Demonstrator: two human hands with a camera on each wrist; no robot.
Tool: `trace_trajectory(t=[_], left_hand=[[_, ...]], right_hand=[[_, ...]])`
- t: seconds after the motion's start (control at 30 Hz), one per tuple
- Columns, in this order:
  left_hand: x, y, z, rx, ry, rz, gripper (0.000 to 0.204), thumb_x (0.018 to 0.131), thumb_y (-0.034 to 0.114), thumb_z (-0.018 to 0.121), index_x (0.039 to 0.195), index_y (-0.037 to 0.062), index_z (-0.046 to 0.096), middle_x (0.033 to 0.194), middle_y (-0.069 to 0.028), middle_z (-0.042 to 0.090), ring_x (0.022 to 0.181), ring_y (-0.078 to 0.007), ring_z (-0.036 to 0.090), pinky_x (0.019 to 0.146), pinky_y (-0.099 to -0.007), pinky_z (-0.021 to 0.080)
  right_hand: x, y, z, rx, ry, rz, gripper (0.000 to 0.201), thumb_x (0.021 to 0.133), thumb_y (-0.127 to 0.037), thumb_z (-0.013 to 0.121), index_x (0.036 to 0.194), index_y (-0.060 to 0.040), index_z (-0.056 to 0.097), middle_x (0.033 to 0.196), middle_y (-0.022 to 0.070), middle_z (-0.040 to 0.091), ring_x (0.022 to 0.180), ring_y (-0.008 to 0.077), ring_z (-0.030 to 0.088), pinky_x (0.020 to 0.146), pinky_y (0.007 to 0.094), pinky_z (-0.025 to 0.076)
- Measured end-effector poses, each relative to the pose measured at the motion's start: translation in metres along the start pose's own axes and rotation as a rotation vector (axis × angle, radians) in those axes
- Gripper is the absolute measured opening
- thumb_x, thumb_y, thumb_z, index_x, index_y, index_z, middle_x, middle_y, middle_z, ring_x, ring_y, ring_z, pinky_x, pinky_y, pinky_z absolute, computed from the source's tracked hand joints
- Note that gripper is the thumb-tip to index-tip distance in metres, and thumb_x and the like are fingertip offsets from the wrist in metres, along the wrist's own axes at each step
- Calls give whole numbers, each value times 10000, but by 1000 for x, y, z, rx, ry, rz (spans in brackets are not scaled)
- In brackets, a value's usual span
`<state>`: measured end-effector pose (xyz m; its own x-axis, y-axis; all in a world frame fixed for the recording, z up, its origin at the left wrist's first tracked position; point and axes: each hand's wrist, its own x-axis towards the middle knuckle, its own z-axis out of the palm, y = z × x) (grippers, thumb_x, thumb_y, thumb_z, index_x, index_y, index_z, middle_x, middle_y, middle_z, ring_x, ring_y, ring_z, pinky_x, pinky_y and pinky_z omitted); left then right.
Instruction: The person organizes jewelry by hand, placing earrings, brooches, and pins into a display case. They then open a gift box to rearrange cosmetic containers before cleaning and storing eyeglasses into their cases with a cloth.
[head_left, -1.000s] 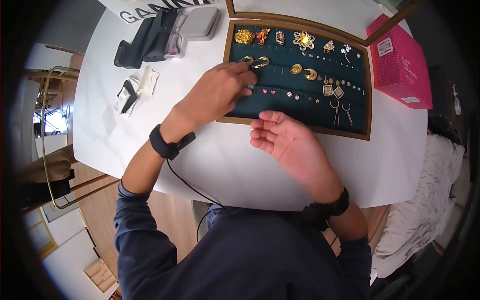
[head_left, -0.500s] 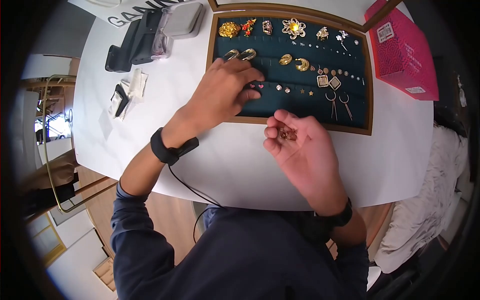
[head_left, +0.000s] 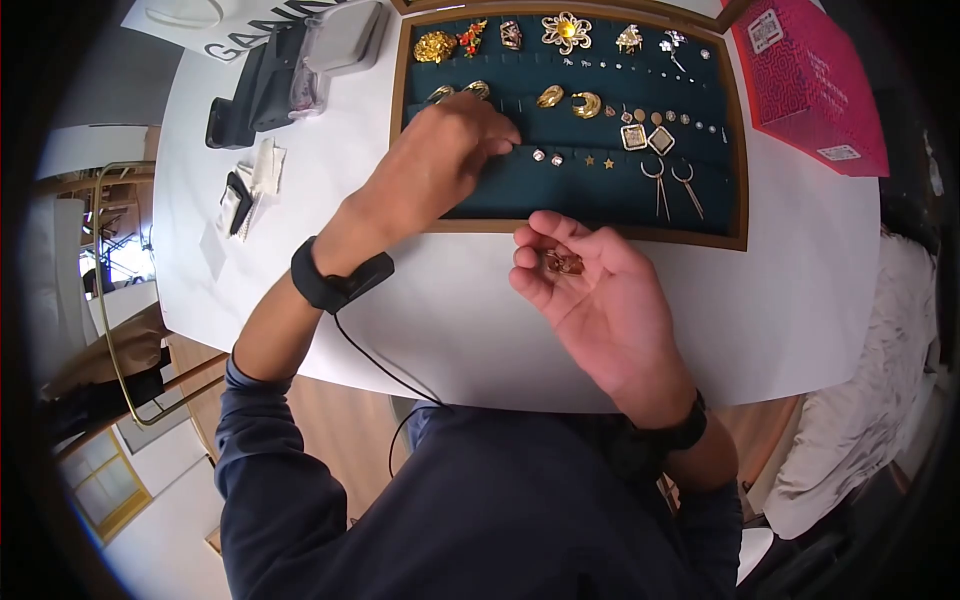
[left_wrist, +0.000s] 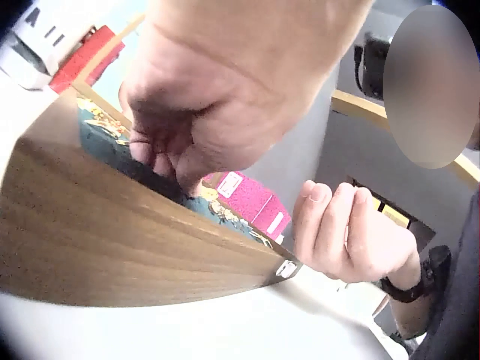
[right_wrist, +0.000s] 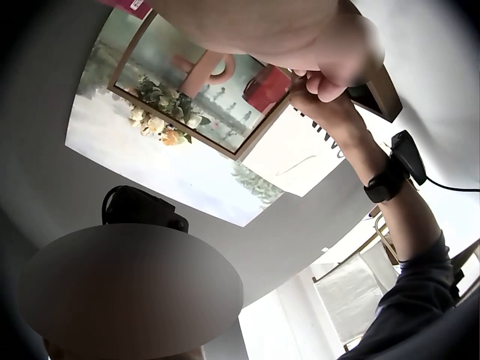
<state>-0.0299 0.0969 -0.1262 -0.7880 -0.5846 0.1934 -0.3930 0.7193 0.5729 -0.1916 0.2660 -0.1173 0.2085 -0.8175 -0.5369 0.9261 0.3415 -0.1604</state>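
Note:
An earring case with a wooden frame (head_left: pixel 690 241) and dark teal lining lies on the table, its lid raised. My left hand (head_left: pixel 440 150) reaches over the case's left side, thumb and index finger pinching where the pink heart earrings sit, now hidden by the fingers. Just right of those fingertips are sparkly round studs (head_left: pixel 539 155); gold hoops (head_left: pixel 477 90) show behind the knuckles. In front of the case my right hand (head_left: pixel 610 300) is palm up, fingers curled around small gold-coloured jewellery pieces (head_left: pixel 564 262). The left wrist view shows the left fingers down at the lining.
A pink box (head_left: pixel 805 90) stands to the right of the case. Dark glasses cases (head_left: pixel 275 85), a clear case (head_left: pixel 307 90), a grey case (head_left: pixel 350 40) and a paper bag (head_left: pixel 200 20) are at the back left. Cloths (head_left: pixel 262 175) lie left of the case.
The head view has shifted, so the case appears higher and further left. My left thumb and fingers have closed over the pink hearts. My right palm has turned, bringing the small pieces into view.

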Motion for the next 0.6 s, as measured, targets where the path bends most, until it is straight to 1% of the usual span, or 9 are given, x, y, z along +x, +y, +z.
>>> trace_trajectory(t=[0.07,0.17,0.27,0.33,0.37,0.4,0.5,0.53,0.6], left_hand=[[0,-3,3,-91,48,-103,146,902,-59,681,1042,-37,718,945,-153,705,884,-287,670,851,-360,532],[1,-3,-3,-186,162,-192,122,916,-50,685,1027,-24,727,941,-113,718,877,-203,678,836,-313,519],[-4,21,-16,-246,101,-112,167,904,7,739,1070,-4,727,938,-77,725,886,-155,662,823,-302,502],[-8,52,-21,-359,-32,-161,239,889,55,772,1117,8,717,932,-61,718,898,-139,650,826,-307,495],[-8,61,-22,-414,-98,-186,277,882,79,789,1140,13,712,929,-54,715,903,-130,644,827,-309,492],[-6,60,-23,-383,-101,-183,384,854,136,817,1200,28,691,945,-76,705,902,-196,672,849,-351,503],[9,24,0,81,28,127,391,845,148,812,1199,33,693,977,-115,699,899,-302,684,873,-390,514],[9,20,11,94,45,132,372,843,123,799,1189,31,696,1039,-148,693,910,-378,663,862,-411,526],[11,14,19,61,-12,131,334,838,95,796,1153,22,707,1043,-155,690,905,-370,667,822,-403,534]], right_hand=[[2,0,-2,14,-19,-2,312,1019,-169,466,1189,42,621,1137,126,634,1049,227,616,1025,403,522],[3,-2,3,9,21,-25,346,1021,-180,462,1239,49,602,1155,130,629,1071,231,615,1052,402,510],[3,-4,13,48,90,-22,372,1021,-185,458,1270,60,587,1164,133,627,1088,230,615,1072,402,501],[5,-3,13,110,76,-45,368,1018,-185,458,1259,62,587,1154,134,629,1072,228,618,1054,401,509],[6,-2,11,140,68,-56,365,1017,-185,458,1253,63,587,1149,135,630,1064,226,619,1045,400,513],[6,-2,6,137,59,-64,357,1013,-177,471,1253,60,585,1149,137,630,1054,229,616,1028,395,519],[0,-1,-9,121,49,-84,329,1003,-162,495,1235,51,589,1139,140,630,1020,233,605,978,379,532],[-3,-3,-9,110,57,-89,316,1002,-162,495,1217,47,594,1128,139,630,1007,230,602,963,375,534],[-8,-4,-11,98,68,-97,310,1004,-166,485,1198,44,604,1109,134,635,987,223,607,953,379,538]])
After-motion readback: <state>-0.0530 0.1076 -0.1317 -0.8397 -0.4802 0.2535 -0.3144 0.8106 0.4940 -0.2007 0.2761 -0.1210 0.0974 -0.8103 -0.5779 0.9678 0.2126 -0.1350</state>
